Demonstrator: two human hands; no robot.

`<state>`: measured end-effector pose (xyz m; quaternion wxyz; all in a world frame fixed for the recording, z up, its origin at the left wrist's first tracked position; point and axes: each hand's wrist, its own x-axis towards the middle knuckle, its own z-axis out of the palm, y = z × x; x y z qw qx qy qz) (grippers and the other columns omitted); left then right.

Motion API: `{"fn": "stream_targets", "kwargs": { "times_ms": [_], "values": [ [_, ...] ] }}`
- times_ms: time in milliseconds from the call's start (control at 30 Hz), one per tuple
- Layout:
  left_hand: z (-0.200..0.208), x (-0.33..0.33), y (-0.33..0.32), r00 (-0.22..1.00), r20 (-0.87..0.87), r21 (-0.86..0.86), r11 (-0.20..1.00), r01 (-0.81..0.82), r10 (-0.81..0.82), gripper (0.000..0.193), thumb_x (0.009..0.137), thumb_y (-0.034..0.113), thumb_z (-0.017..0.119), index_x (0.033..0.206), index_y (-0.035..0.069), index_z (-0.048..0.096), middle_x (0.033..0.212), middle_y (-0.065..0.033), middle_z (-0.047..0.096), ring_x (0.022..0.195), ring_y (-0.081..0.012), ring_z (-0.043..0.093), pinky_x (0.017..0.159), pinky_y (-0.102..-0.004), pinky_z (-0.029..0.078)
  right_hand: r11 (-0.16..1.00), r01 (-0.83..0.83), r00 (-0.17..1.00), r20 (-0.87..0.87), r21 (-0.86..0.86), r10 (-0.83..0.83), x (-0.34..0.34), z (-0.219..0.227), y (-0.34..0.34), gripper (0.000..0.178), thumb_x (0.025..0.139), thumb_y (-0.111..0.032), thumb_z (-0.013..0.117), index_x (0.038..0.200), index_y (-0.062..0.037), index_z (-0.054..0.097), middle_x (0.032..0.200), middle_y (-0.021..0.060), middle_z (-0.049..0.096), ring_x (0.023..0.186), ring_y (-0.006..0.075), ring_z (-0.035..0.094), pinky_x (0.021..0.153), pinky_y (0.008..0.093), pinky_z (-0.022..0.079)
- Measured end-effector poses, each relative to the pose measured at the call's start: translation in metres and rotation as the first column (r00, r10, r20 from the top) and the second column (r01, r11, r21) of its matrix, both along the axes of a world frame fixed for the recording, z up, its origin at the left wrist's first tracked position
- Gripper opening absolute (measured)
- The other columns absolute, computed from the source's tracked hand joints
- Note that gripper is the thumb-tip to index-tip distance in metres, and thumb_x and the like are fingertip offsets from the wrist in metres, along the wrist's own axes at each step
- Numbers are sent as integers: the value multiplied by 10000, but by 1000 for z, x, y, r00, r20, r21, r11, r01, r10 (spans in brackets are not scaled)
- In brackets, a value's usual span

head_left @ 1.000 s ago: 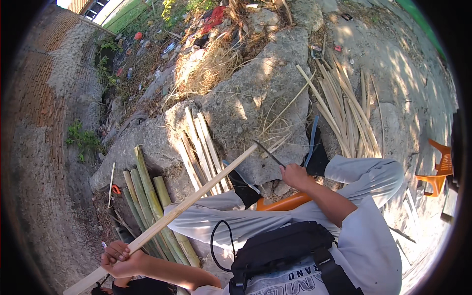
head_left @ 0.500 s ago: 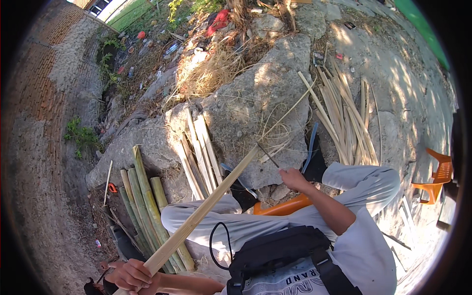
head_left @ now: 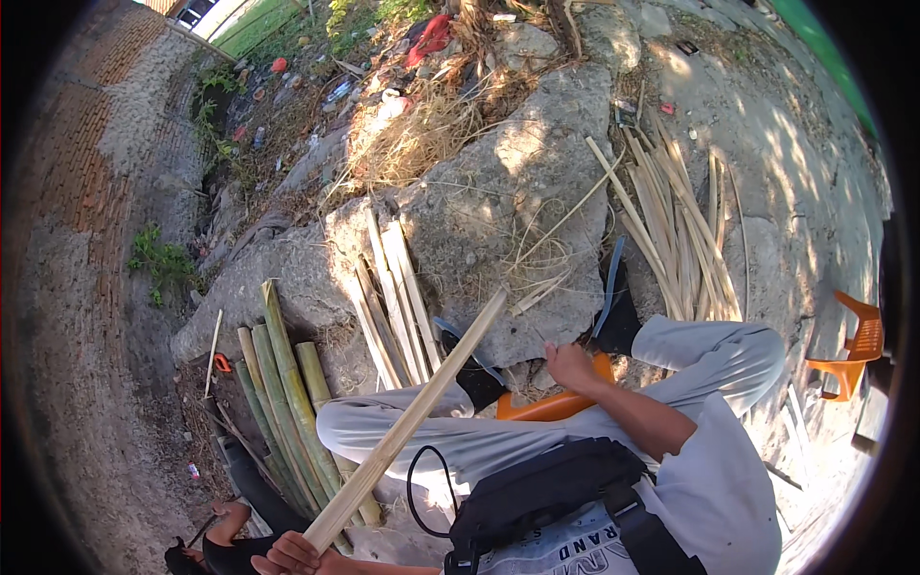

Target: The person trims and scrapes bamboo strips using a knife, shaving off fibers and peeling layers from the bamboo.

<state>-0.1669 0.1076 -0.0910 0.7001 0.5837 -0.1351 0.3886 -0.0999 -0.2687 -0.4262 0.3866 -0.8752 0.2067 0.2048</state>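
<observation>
Bamboo strip (head_left: 412, 419) is now going untouched at its tip, seemingly between strokes, left hand (head_left: 290, 555) gripping, right hand (head_left: 571, 366) curling, contents unclear.

Held strip (head_left: 411, 417) seen as pale split bamboo, matt, grained lengthwise. Poles (head_left: 292, 355) at left covered in smooth green-yellow skin, faintly glossy. Split strips (head_left: 676, 230) at far right marked by dry, matt, wood-like faces. Slab (head_left: 465, 225) pitted, rough, stone-like. Wall (head_left: 72, 172) at left built of rough brick. Chair (head_left: 865, 337) at right moulded in smooth orange plastic. Trousers (head_left: 714, 350) made of soft matt cloth; bag (head_left: 541, 489) of dull black fabric.
</observation>
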Motion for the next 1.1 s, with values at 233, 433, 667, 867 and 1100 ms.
{"fn": "stream_targets", "kwargs": {
  "times_ms": [233,433,667,867,1100],
  "values": [
    [23,28,-14,985,-107,-148,977,-153,138,230,735,128,455,610,142,262,427,8,245,332,-88,208,345,-198,301,995,-96,965,245,23,87,31,80,-9,546,969,-439,423,796,17,668,744,280,640,769,459,637,722,536,495],
    [58,141,-31,978,-149,-235,956,-178,145,233,733,121,468,609,149,272,439,15,230,338,-80,191,313,-214,207,966,-251,956,-141,63,258,37,52,-46,570,950,-453,475,751,47,663,744,265,648,747,447,640,714,514,506],
    [79,261,-44,933,-273,-161,945,-285,235,279,814,130,404,589,149,239,483,10,240,390,-82,186,354,-249,163,992,-123,992,44,5,122,22,58,-33,550,944,-420,503,724,59,661,690,247,636,696,410,643,660,460,511],
    [99,300,-91,962,-269,-136,986,-91,51,246,781,69,384,596,140,239,496,10,239,404,-89,182,371,-263,166,986,-150,986,61,-68,154,0,3,-36,599,966,-453,426,840,80,669,700,281,628,742,478,629,731,527,503],
    [101,304,-108,958,-282,-120,989,-88,51,246,767,62,396,602,141,231,504,15,230,414,-90,180,383,-260,162,995,-72,997,43,73,69,27,40,-37,592,966,-450,415,862,71,678,884,302,651,889,477,629,816,523,497]
  ]
}}
